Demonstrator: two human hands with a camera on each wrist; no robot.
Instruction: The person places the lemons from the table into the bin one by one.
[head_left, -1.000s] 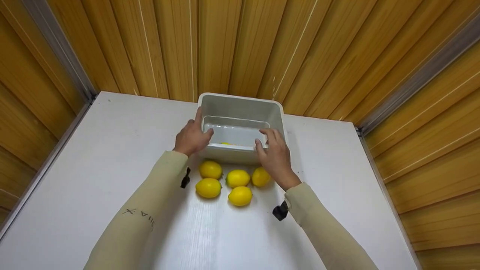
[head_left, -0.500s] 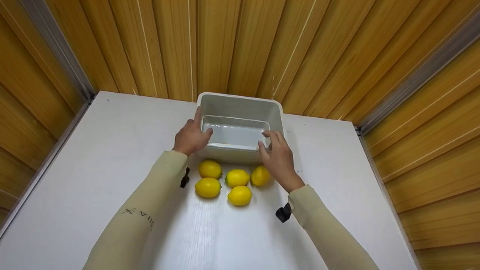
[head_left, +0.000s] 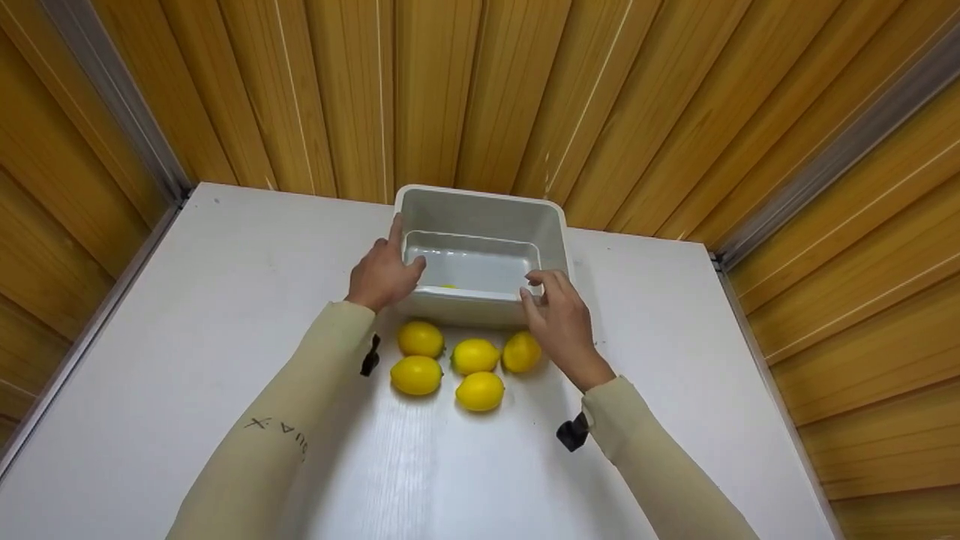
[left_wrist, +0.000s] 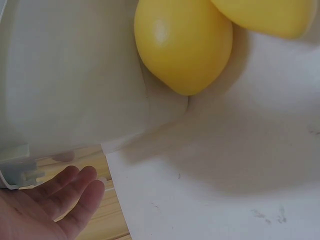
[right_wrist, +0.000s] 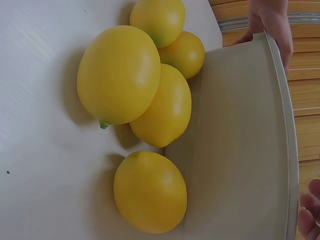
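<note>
A pale grey plastic bin [head_left: 480, 311] stands at the table's back edge. My left hand [head_left: 382, 274] holds its left rim near the front corner, thumb inside and fingers outside. In the left wrist view, several fingers [left_wrist: 82, 207] extend beside the bin's end. My right hand [head_left: 562, 319] hovers at the front right corner with loosely bent fingers and nothing between them. Only a yellow sliver, seemingly a lemon [head_left: 448, 286], shows inside over the front wall. Several lemons lie in front of the bin, including a front one [head_left: 480, 391] and one [right_wrist: 150, 192] under the right hand.
The bin rests on a white table [head_left: 247, 300], close to the wood-patterned back wall [head_left: 435, 97]. Similar panels with metal corner strips [head_left: 825, 150] stand on both sides. Black wrist cameras [head_left: 574, 433] hang at the sleeves.
My right hand has drawn slightly back and to the right. The yellow sliver inside the bin dropped from sight, then reappeared. The left hand and the lemons on the table stay put.
</note>
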